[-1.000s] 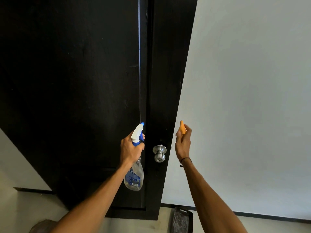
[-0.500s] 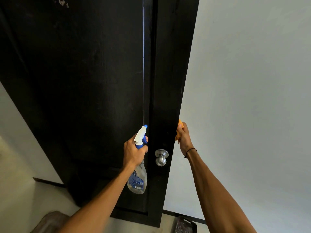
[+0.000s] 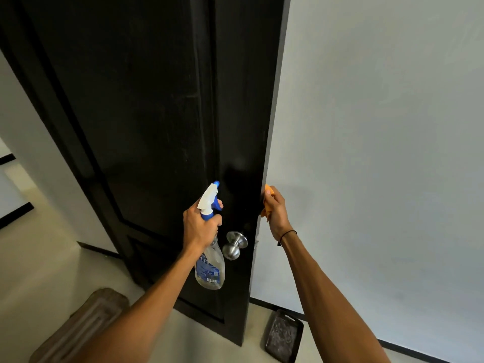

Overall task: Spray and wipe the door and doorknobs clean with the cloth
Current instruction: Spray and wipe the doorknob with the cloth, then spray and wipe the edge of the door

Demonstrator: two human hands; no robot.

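**Cloth on door edge, sprayer up, knob untouched**

Black door [image 3: 146, 127] fills the left and centre of the frame, standing open; its free edge runs down centre-right against the pale wall [image 3: 379, 153]. Steel doorknob [image 3: 234, 244] sits low centre on the face, just right of the bottle.

Right hand [image 3: 278, 210] grips a bunched orange cloth [image 3: 266, 203], pressed against the door's free edge above the knob. Left hand [image 3: 200, 226] is closed around the neck of the spray bottle [image 3: 210, 268], one finger on the blue trigger, nozzle aimed up at the door face.

Handling, my read:
- Cloth: soft, light, wads easily. Keep it balled in the palm so a flat pad meets the surface.
- Door: stiff but on hinges, will likely swing under wiping pressure. Brace at the edge or knob.
- Knob: smooth round metal, probably slick once sprayed. Wrap the cloth fully around it and twist.
- Bottle: clear plastic, looks nearly empty, so light. Neck grip is right.

Floor, bottom of frame: brown mat [image 3: 78, 328] lower left, dark tray [image 3: 284, 336] by the wall.
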